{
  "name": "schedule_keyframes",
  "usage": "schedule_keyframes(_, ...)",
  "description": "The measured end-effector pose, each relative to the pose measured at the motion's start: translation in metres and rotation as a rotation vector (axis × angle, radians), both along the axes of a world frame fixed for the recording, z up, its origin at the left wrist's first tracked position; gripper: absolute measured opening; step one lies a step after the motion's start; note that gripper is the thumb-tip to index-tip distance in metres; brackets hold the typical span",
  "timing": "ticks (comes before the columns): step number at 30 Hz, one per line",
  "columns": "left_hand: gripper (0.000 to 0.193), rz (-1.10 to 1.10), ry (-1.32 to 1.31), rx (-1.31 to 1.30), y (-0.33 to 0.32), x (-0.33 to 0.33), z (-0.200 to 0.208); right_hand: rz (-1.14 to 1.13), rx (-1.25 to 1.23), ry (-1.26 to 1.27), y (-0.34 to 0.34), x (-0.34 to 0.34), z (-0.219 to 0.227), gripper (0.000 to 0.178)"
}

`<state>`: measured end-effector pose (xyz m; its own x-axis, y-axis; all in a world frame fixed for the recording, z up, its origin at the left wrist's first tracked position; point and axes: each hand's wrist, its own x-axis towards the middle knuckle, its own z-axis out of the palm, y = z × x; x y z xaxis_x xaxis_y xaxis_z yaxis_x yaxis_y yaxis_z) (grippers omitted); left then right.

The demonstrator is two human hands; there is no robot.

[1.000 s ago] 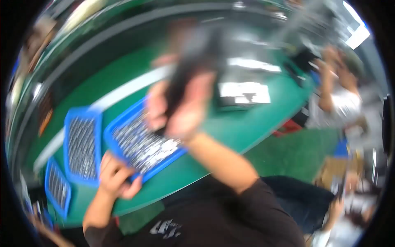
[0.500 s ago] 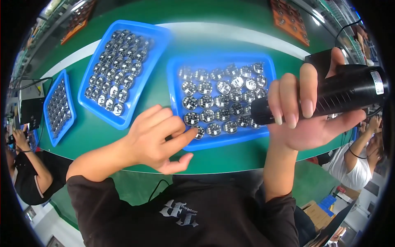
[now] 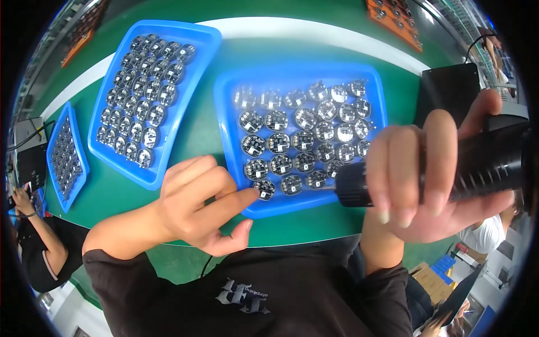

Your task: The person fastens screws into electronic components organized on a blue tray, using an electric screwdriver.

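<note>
My right hand [image 3: 415, 174] is wrapped round a black electric screwdriver [image 3: 483, 163], held sideways over the right side of a blue tray [image 3: 224, 135]. Its thin bit points left over the near row of small round circuit boards. My left hand [image 3: 196, 205] reaches to the tray's near-left corner, index finger stretched out and the other fingers loosely curled. That fingertip touches the edge of a round circuit board [image 3: 264, 190] in the corner. Several more boards [image 3: 279, 142] lie in rows in the tray; the screwdriver and my right hand hide some at the right.
Left of this tray stands a second blue tray [image 3: 168, 151] of round boards, with a smaller one [image 3: 84, 168] beyond it. Orange racks [image 3: 401, 22] lie at the far edge. A black box [image 3: 449, 90] stands at right. Other people sit at both sides [image 3: 50, 241].
My view has shifted slightly. The screwdriver has come lower and nearer to me, its tip now over the near row of boards. My left index finger stays at the corner board.
</note>
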<state>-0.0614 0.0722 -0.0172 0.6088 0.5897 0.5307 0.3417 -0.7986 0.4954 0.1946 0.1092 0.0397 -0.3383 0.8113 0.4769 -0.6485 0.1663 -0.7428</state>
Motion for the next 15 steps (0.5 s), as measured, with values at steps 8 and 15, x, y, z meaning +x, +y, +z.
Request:
schedule_keyframes(8, 0.037, -0.011, 0.054, -0.066, -0.002, 0.002, -0.001, -0.102, -0.179, 0.011, -0.031, -0.048, 0.008, 0.088)
schedule_keyframes(15, 0.041, -0.003, 0.002, -0.046, -0.008, 0.002, -0.002, -0.189, -0.211, -0.209, -0.033, -0.055, 0.000, 0.110)
